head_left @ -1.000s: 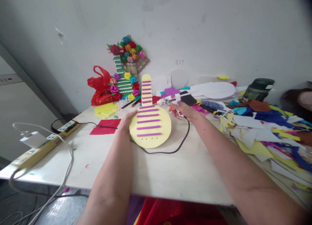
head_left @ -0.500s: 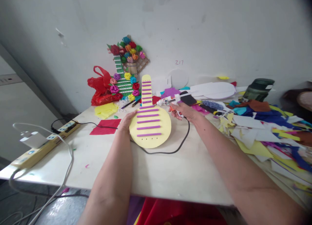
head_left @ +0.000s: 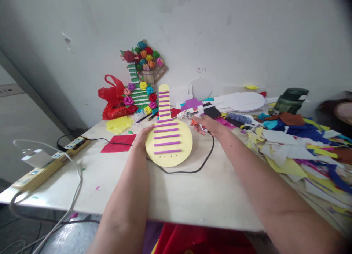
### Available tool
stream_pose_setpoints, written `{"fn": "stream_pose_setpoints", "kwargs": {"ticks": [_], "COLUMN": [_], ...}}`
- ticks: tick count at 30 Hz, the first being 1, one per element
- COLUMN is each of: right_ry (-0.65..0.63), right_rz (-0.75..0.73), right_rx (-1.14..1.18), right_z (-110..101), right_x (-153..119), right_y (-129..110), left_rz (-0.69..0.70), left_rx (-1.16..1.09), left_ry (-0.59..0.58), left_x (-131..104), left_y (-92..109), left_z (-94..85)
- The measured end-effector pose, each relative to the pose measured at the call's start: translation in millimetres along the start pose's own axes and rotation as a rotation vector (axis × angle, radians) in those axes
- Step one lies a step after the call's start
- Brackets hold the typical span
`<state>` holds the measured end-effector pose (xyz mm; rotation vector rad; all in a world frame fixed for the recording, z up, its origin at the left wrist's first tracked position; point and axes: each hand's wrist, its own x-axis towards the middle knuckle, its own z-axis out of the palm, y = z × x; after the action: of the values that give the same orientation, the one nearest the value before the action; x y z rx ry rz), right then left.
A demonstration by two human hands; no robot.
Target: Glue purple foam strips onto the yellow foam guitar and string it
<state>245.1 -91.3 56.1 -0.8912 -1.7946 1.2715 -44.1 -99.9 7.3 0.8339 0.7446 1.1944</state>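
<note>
A yellow guitar-shaped cutout [head_left: 185, 144] with several purple strips across its neck and round body stands out at the middle of the table. My left hand [head_left: 141, 137] grips its left edge. To the right of the cutout, my right hand [head_left: 205, 124] is closed around a white glue gun [head_left: 200, 110] with an orange trigger. The gun's nozzle points left, near the base of the neck. A black cord runs from the gun's handle, loops over the table and passes behind the cutout.
At the back left are a green guitar craft with paper flowers [head_left: 140, 97] and a red plastic bag [head_left: 112, 96]. A power strip [head_left: 49, 166] lies along the left edge. Paper scraps [head_left: 288, 151] cover the right side, near a dark green bottle [head_left: 291, 100].
</note>
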Motion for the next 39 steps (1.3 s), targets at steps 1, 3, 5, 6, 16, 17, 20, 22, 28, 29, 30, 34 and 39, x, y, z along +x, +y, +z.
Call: {"fn": "stream_pose_setpoints", "kwargs": {"ticks": [1,3,5,6,16,17,20,22,28,29,30,34,39], "right_ry": [0.001,0.002,0.004,0.006,0.032,0.025,0.014,0.029,0.18,0.207,0.233,0.376,0.547], "right_rz": [0.0,0.006,0.015,0.019,0.019,0.011,0.014,0.025,0.024,0.021,0.02,0.074,0.026], "right_rx": [0.0,0.001,-0.001,-0.003,-0.009,-0.013,-0.028,-0.036,-0.007,-0.005,-0.009,-0.158,-0.718], "right_z": [-0.2,-0.7,-1.0,-1.0,0.0,0.4,1.1,0.4,-3.5,-3.8,-4.0,-5.5,-7.9], "right_x": [0.1,0.1,0.1,0.0,-1.2,-0.9,0.4,1.4,3.2,3.5,3.9,7.4,11.7], "right_y": [0.4,1.1,1.5,1.5,-0.2,-0.1,1.1,2.8,8.6,9.4,10.3,18.4,40.7], "left_rz": [-0.001,0.003,0.008,0.008,0.006,0.004,-0.006,-0.013,-0.014,-0.013,-0.012,-0.008,-0.041], "left_rx": [-0.002,-0.007,-0.007,-0.007,0.003,0.006,0.01,0.011,0.01,0.003,-0.007,-0.038,-0.011], "left_ry": [0.001,0.007,0.007,0.005,-0.019,-0.026,-0.024,-0.018,0.01,0.019,0.03,0.078,0.155], "left_x": [0.0,0.5,1.4,1.8,3.3,3.5,3.3,2.7,4.5,5.4,6.2,9.7,12.2], "left_y": [0.0,0.1,0.1,0.0,-1.0,-1.1,-1.6,-1.7,-0.6,-0.4,-0.2,0.2,1.5], "left_z": [0.1,-0.1,-0.9,-1.4,-4.0,-4.2,-3.8,-3.3,-4.2,-4.6,-5.0,-6.9,-6.1]}}
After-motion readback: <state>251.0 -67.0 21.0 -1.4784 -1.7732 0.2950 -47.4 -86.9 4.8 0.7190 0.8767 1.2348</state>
